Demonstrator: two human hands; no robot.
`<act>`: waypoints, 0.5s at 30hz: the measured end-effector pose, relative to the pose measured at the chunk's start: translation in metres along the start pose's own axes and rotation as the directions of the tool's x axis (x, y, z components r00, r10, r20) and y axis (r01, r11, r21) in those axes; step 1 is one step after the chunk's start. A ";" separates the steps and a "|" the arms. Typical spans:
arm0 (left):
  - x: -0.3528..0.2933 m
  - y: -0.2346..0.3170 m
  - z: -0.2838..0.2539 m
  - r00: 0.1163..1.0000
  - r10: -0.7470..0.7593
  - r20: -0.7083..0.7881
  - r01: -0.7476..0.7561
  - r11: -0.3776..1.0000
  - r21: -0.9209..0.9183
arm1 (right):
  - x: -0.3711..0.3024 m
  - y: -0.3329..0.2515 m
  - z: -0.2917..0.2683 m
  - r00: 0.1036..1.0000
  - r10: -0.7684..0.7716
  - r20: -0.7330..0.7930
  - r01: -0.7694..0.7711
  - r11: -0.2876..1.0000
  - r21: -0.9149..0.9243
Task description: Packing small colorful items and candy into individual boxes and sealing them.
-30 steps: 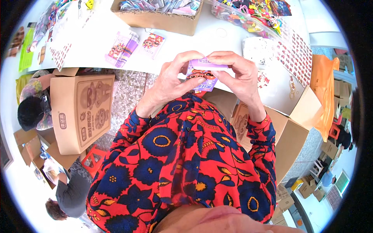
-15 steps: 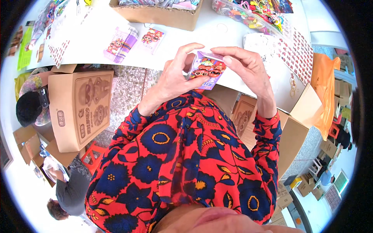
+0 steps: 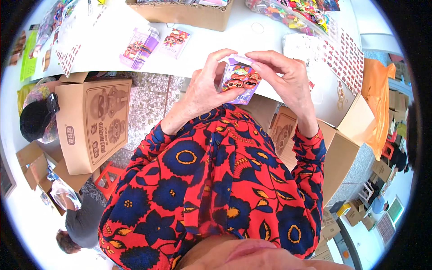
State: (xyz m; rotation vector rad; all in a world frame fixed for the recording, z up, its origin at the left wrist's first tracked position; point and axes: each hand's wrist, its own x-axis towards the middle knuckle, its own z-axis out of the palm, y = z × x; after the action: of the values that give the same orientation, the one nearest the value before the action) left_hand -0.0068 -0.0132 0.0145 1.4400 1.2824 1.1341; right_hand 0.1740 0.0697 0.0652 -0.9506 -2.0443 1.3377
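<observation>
Between my hands, near the table's front edge, is a small purple printed carton [image 3: 241,80] with red cartoon figures on its face. My left hand [image 3: 203,83] grips its left side, thumb across the lower front and index finger by the top corner. My right hand [image 3: 284,74] has thumb and index finger at the carton's top right edge, by the top flap. Whether those fingers pinch the flap or only rest against it, I cannot tell. Left of it on the table lie flat purple cartons [image 3: 140,48] in a stack and a printed card [image 3: 174,42].
A cardboard box of packets [image 3: 184,15] stands at the back. Colourful trinkets in a clear bag [image 3: 288,15], white packets [image 3: 299,47] and sticker sheets [image 3: 344,51] lie to the right. Large cartons stand left [image 3: 96,126] and right [image 3: 344,148] below the table. People are at the left.
The carton stays in my hands with nearly the same hold. My right hand has shifted slightly, its thumb a little further along the carton's top edge. The view has moved slightly.
</observation>
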 end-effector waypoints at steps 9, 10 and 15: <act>-0.002 -0.006 0.003 1.000 0.010 0.016 -0.009 0.996 -0.083 | 0.001 0.001 -0.003 0.998 0.029 0.054 -0.028 1.000 -0.002; -0.002 -0.006 0.003 1.000 0.009 0.017 -0.007 0.996 -0.084 | 0.001 0.001 -0.003 0.998 0.015 0.064 -0.015 1.000 0.004; -0.005 0.000 -0.003 0.992 0.009 0.125 0.002 0.996 -0.088 | 0.002 0.008 -0.007 0.991 0.048 0.126 -0.048 0.999 -0.004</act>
State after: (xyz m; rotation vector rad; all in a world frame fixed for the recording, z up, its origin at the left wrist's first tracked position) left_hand -0.0103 -0.0185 0.0152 1.4254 1.1298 1.0713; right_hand 0.1802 0.0773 0.0605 -0.9426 -2.1278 1.4566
